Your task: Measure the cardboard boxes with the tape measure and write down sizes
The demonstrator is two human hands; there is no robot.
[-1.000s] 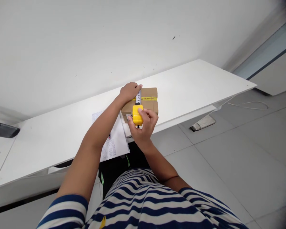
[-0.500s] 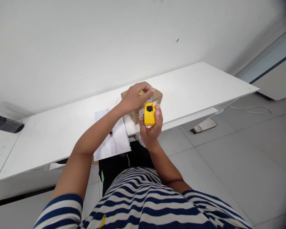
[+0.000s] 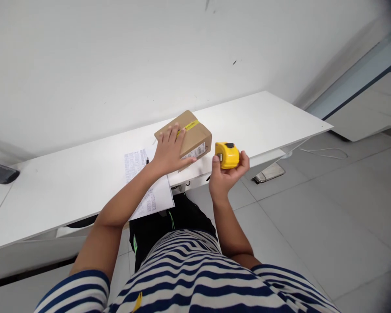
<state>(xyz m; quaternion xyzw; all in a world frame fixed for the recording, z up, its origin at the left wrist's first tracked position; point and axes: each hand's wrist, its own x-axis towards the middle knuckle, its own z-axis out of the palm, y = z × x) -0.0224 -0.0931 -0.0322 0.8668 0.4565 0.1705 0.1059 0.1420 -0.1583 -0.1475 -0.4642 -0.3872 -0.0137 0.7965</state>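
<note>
A brown cardboard box point(image 3: 199, 131) with yellow tape across its top and a white label on its side sits on the white table. My left hand point(image 3: 170, 153) lies over the box's near left part, fingers spread on the top and thumb stretched out along the labelled side. To the right of the box, my right hand point(image 3: 227, 176) holds a yellow tape measure point(image 3: 230, 156) with a black button on top, near the table's front edge. No long stretch of blade shows outside its case.
Sheets of handwritten paper point(image 3: 161, 191) lie left of the box and overhang the table's point(image 3: 260, 117) front edge, with a dark pen point(image 3: 147, 160) on them, partly behind my left arm. A dark object point(image 3: 1, 172) stands at the far left. A white wall rises behind.
My left hand has left the tape measure's blade and now rests spread on the box. My right hand has moved right with the tape measure and turned it; more of the box shows.
</note>
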